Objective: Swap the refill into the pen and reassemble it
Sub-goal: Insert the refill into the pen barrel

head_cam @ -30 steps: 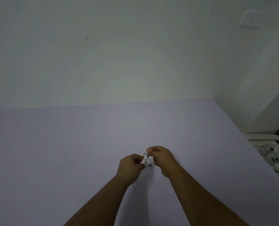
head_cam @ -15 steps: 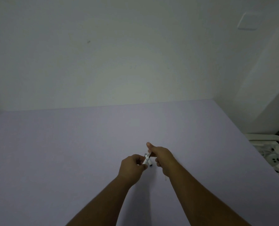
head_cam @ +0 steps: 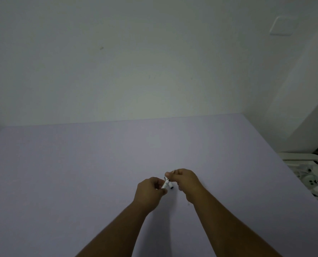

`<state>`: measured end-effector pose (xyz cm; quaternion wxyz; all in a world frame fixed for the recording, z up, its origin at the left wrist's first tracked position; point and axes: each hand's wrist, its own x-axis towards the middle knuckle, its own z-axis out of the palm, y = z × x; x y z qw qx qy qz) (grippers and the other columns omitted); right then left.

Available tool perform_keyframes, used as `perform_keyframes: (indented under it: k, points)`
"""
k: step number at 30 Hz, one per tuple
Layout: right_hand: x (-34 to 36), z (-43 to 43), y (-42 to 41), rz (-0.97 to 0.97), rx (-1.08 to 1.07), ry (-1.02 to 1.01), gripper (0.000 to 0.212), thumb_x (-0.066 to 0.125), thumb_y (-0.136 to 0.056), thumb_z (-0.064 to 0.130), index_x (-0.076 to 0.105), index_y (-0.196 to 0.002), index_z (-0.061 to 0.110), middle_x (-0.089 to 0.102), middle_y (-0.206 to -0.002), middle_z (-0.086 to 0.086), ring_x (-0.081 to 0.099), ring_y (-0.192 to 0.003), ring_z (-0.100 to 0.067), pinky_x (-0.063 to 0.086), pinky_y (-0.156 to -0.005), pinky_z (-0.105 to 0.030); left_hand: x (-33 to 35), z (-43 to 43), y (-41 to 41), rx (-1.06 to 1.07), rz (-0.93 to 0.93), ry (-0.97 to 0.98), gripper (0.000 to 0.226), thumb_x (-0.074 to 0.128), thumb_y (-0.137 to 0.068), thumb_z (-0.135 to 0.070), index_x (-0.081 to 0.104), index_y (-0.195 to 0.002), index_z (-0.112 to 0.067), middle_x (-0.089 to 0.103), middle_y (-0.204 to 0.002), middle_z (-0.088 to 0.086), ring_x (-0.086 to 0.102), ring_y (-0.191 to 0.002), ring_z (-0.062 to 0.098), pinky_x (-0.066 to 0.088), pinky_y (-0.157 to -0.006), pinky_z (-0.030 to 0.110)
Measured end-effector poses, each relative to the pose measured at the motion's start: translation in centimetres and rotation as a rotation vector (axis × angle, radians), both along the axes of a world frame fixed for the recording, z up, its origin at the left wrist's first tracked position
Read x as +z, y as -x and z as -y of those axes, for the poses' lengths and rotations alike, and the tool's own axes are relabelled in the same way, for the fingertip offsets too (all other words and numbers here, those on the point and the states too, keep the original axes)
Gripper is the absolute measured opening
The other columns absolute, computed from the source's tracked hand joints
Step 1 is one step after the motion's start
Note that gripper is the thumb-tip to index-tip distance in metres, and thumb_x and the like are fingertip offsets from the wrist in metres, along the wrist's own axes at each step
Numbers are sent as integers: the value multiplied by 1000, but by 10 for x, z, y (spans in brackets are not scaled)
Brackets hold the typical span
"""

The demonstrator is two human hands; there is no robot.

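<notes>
Both forearms bare, no sleeves; left hand (head_cam: 149, 191) & right hand (head_cam: 185, 180) ungloved.

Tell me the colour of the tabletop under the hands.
Pale lilac tabletop, plain, seen in the head view.

Above the lavender table (head_cam: 98, 164), the left hand (head_cam: 148, 191) and right hand (head_cam: 186, 180) together pinched a small white pen (head_cam: 166, 184).

The pen (head_cam: 166, 186) pinched between my left hand (head_cam: 150, 191) and right hand (head_cam: 185, 180) looks like smooth, slightly glossy white plastic — the table (head_cam: 80, 173) under it matt and even, the wall (head_cam: 135, 62) matt.
</notes>
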<state>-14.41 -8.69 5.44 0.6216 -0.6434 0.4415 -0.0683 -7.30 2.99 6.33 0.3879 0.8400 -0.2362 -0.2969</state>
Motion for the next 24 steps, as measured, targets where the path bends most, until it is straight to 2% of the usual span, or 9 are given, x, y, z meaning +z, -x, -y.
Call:
perform_keyframes:
  k: [3,6,8,10,12,14,17,21,24]
  points:
    - [-1,-2,-2,-55,-12,15,51,67,-81,42,65,-105,-3,63,-92,-16,57,-77,-21,40,-65,-27,0,-1,1,0,-6,0,18,69,-83,-11,70,-101,-11,62,-86,-3,55,-78,11,39,-57,11]
    - [2,-1,-2,24,-4,-89,26,63,-86,28,68,-99,6,64,-88,-3,50,-72,-9,39,-63,-22,1,0,-1,9,-14,-2,18,69,-83,-12,70,-101,-12,62,-86,-2,54,-73,10,39,-56,12]
    - [1,0,-1,37,-7,-62,22,64,-86,22,70,-97,4,65,-80,-1,49,-68,-8,38,-62,-22,1,1,-2,1,-2,-9,18,68,-84,-12,70,-102,-11,62,-87,-2,56,-77,12,39,-57,11]
    - [1,-1,-3,-35,-13,19,41,67,-83,34,67,-102,-2,68,-91,-15,55,-73,-16,43,-64,-27,0,2,0,-7,7,-13,19,68,-85,-13,70,-104,-10,62,-89,-2,57,-83,14,39,-59,10]
    - [-1,-1,-4,-69,-24,33,56,67,-80,45,64,-109,-3,65,-107,-23,60,-88,-26,47,-75,-38,-1,3,1,-4,-7,-12,20,68,-85,-13,69,-105,-10,63,-91,-1,57,-85,15,40,-61,11]
    - [-1,1,-4,-21,-25,-44,47,64,-83,42,64,-108,3,65,-109,-14,56,-90,-19,44,-78,-33,-1,3,0,5,-15,-13,20,68,-85,-13,69,-105,-10,63,-91,-1,57,-85,15,40,-60,11]
    - [-2,5,-3,56,-11,-71,17,64,-86,22,69,-96,9,68,-104,-10,57,-88,-17,41,-67,-23,-2,3,-2,9,-7,-17,19,68,-84,-12,70,-103,-10,62,-89,-1,57,-83,14,39,-59,10]
    - [0,6,-6,-116,7,17,46,66,-83,41,67,-104,1,64,-97,-10,56,-90,-23,43,-78,-32,-4,5,-1,-6,12,-25,19,68,-84,-13,70,-103,-11,62,-89,-2,57,-82,14,38,-59,10]
    - [-2,8,-7,-53,31,-76,35,63,-85,37,69,-99,5,66,-98,-7,56,-83,-14,43,-76,-29,-5,5,-3,-6,4,-18,18,69,-83,-13,70,-101,-12,62,-88,-2,56,-80,14,39,-58,12]
